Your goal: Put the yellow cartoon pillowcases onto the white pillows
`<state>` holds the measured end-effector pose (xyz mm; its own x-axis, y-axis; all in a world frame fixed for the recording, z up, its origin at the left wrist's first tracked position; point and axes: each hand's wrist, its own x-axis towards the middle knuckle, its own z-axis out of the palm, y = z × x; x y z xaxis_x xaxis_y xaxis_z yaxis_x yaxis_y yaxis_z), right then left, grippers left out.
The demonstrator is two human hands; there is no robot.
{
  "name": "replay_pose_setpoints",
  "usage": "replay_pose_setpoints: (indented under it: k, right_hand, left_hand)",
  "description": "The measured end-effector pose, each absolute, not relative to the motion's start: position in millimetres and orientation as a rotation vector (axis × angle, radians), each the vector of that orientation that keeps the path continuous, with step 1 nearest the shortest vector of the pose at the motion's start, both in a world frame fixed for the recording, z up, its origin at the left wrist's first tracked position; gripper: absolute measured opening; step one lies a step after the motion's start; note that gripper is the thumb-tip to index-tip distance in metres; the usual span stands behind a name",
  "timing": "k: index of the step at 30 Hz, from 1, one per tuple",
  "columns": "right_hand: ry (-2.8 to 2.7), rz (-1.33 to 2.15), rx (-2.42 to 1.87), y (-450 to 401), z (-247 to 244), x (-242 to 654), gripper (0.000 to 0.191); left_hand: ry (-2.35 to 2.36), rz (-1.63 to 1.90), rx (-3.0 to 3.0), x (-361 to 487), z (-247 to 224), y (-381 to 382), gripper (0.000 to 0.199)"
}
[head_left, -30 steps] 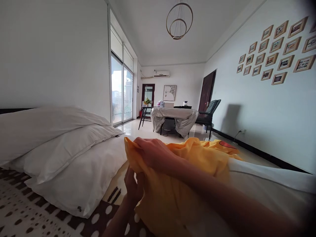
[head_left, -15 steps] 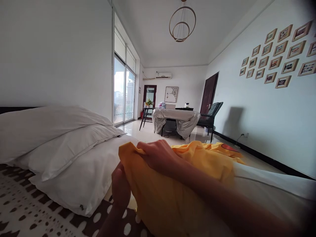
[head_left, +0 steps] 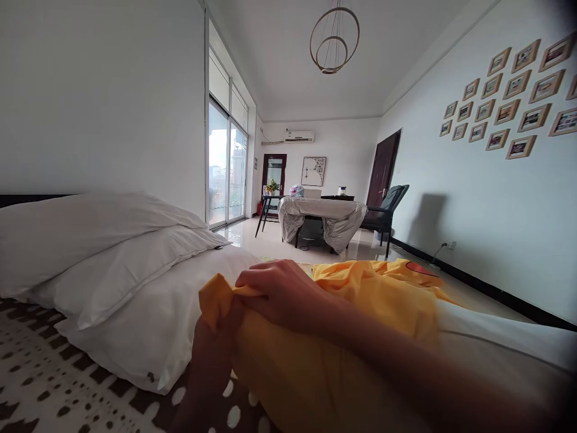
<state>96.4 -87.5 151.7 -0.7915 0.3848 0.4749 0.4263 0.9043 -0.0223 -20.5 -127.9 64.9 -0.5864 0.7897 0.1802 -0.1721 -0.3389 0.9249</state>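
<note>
A yellow bedding cover (head_left: 288, 367) with a red patch at its far edge spreads across the bed in front of me. My right hand (head_left: 282, 294) is closed on its edge, knuckles up, with the forearm crossing over the fabric. Just left of it and lower, my left hand (head_left: 214, 343) grips the bunched corner, which sticks up above the fingers. The two hands nearly touch, and the left fingers are partly hidden by cloth and shadow. To the right, white thick bedding (head_left: 505, 346) lies partly under the yellow fabric.
White pillows (head_left: 126, 252) are piled at the left on a brown-and-white patterned sheet (head_left: 54, 385). Beyond the bed stand a covered table (head_left: 322, 210), a dark armchair (head_left: 387, 210) and a small plant stand (head_left: 269, 207). Framed pictures (head_left: 507, 111) hang on the right wall.
Both hands have moved slightly left, the left hand turning the yellow corner over. The corner now sits lower and more bunched, and the hands are closer together.
</note>
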Motion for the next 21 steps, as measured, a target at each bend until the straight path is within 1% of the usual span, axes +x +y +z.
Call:
replay_pose_setpoints:
  k: [2, 4, 6, 8, 13, 18, 21]
  right_hand:
    - [-2.653, -0.085, -0.618, -86, 158, 102, 0.014]
    - [-2.76, -0.077, -0.667, -83, 166, 110, 0.024]
    - [-2.838, -0.099, -0.757, -78, 174, 120, 0.035]
    - [-2.85, -0.095, -0.899, -74, 181, 133, 0.037]
    - [-2.861, -0.013, -1.182, -73, 185, 168, 0.037]
    - [-2.825, -0.042, -1.137, -91, 176, 190, 0.028]
    - [-2.748, -0.14, -1.223, -99, 168, 197, 0.025]
  left_hand:
    - [1.384, 1.985, 0.805, -25, 63, -124, 0.035]
    - [1.471, 2.027, 0.746, -30, 62, -119, 0.031]
    - [1.478, 2.087, 0.704, -34, 60, -114, 0.032]
    - [1.468, 2.133, 0.674, -37, 59, -110, 0.033]
    - [1.475, 2.162, 0.618, -37, 59, -108, 0.034]
    - [1.396, 2.182, 0.577, -38, 57, -101, 0.037]
    - [1.368, 2.154, 0.564, -42, 55, -96, 0.041]
